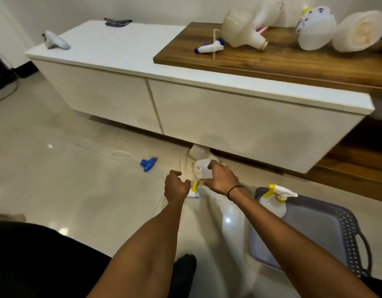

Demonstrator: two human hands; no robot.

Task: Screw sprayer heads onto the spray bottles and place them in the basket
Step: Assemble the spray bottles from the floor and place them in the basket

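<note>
Fingers of the right hand [221, 177] are curling round a white bottle [201, 168] low over the floor [67, 190], its long axis lying roughly level, neck pointing toward the left hand [176, 187], which is gripping a yellow-and-white sprayer head [194, 190]. Beside them, a grey basket [327, 231] is holding one finished bottle [274, 203].

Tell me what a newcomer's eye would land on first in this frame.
Centre frame, the left hand grips a yellow-and-white sprayer head while the right hand holds a translucent white plastic bottle above the floor. At the right, a grey perforated plastic basket already holds one yellow-topped spray bottle. A loose blue sprayer head lies on the tiles to the left.
</note>
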